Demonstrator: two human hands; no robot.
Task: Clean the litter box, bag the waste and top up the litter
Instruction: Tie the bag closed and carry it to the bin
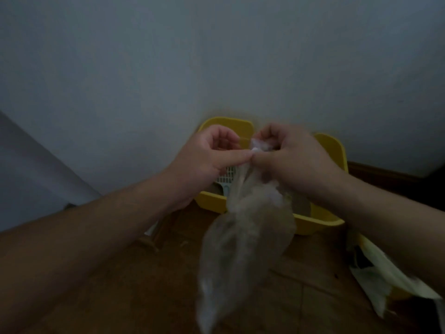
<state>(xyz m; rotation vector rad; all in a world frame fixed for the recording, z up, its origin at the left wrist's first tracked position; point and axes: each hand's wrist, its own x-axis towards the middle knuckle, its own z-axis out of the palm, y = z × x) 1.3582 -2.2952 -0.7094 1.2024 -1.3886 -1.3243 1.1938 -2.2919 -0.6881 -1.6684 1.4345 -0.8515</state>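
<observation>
While poised above the litter box (330, 150), pinches the gathered neck of the plastic bag (240, 249) with left hand (207, 162) and right hand (293, 160).

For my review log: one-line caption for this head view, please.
Left hand and right hand pinch the gathered top of a clear plastic bag hanging before the yellow litter box.

Blurred w/ motion: plastic bag (243, 242), contents can't be made out; its bottom runs off the lower edge. Most of the litter box (330, 150) is hidden behind both hands & bag, only bits of yellow rim show. Of the scoop (225, 180), just a slotted patch shows below the left hand (204, 160). The right hand (296, 162) has its fingertips buried in the bag's bunched top. At right, a pale pack (375, 268) is cut by the edge & partly under the forearm; print unreadable.
</observation>
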